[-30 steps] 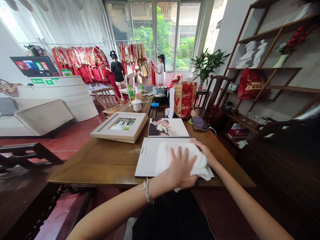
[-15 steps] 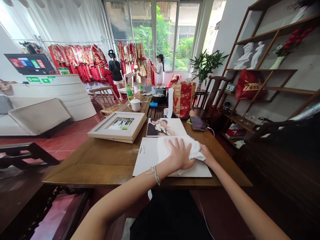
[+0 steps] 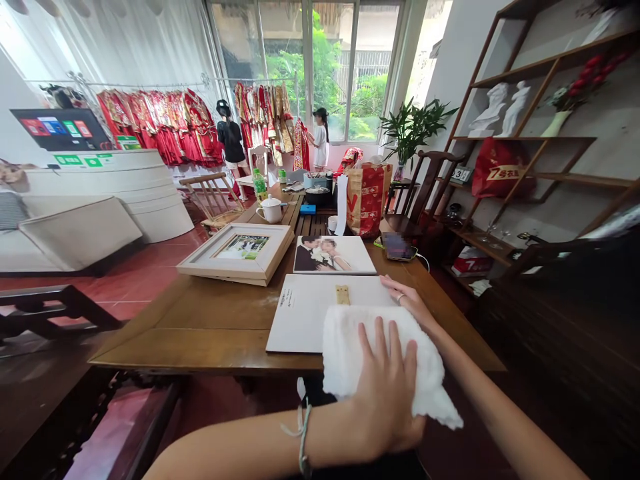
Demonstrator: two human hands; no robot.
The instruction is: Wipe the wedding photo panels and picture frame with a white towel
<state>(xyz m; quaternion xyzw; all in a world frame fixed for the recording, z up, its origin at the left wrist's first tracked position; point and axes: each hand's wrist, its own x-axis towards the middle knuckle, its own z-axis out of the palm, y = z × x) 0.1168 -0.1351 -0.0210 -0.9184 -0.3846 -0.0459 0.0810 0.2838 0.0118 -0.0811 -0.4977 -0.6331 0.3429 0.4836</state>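
A white board (image 3: 300, 320) with small dark print at its left and a tan patch (image 3: 343, 294) near its top lies at the table's front edge. My left hand (image 3: 385, 380) rests flat on a white cloth (image 3: 345, 333), fingers spread. The cloth covers the board's lower right part and reaches past the table edge. At the board's upper right corner, my right hand (image 3: 407, 300), wearing a ring, lies with fingers stretched out; its lower part is partly hidden by the cloth. Just behind the board is a print of a couple (image 3: 350, 257).
Light wooden picture frames (image 3: 273, 257) are stacked at the left of the table (image 3: 200, 333). Farther back stand a lidded white cup (image 3: 271, 211), a red paper bag (image 3: 369, 200) and a phone (image 3: 399, 247). Two people are by the clothes racks.
My left hand and the cloth have come nearer and down over the front edge, uncovering the tan patch. My right hand now shows more fully at the board's corner.
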